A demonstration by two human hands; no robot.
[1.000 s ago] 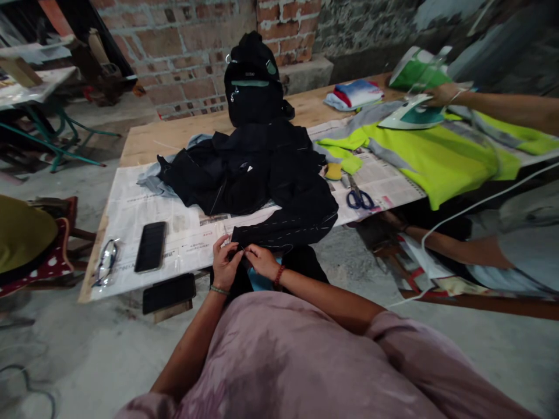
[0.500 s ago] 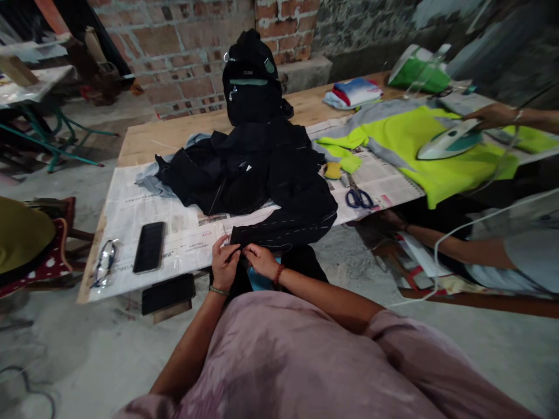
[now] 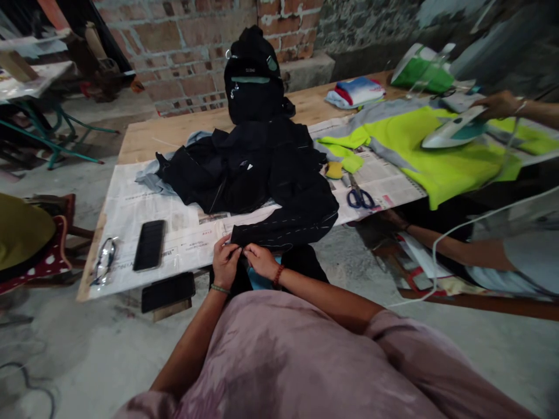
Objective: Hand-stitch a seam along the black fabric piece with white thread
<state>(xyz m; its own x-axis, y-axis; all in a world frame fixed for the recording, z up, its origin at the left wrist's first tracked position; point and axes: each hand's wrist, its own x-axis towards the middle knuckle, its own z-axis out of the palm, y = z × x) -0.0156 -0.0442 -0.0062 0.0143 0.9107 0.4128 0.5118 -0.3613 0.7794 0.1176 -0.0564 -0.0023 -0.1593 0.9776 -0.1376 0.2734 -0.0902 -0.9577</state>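
Note:
A dark garment lies heaped on the newspaper-covered table, and its near part, with white dashed stitch lines, reaches the front edge. At that part's left corner my left hand is closed, thumb and fingers pinching the black cloth. My right hand is closed just beside it, fingertips pinched at the same edge. Anything as small as a needle between the fingertips is too small to make out. A thin pale thread shows on the cloth near my right hand.
On the table are a phone, glasses, scissors and a black backpack. Another phone sits below the front edge. At right, another person's hand holds an iron on a yellow-green garment.
The other person's iron has shifted slightly to the right. My hands stay nearly in place, still pinching at the cloth's corner.

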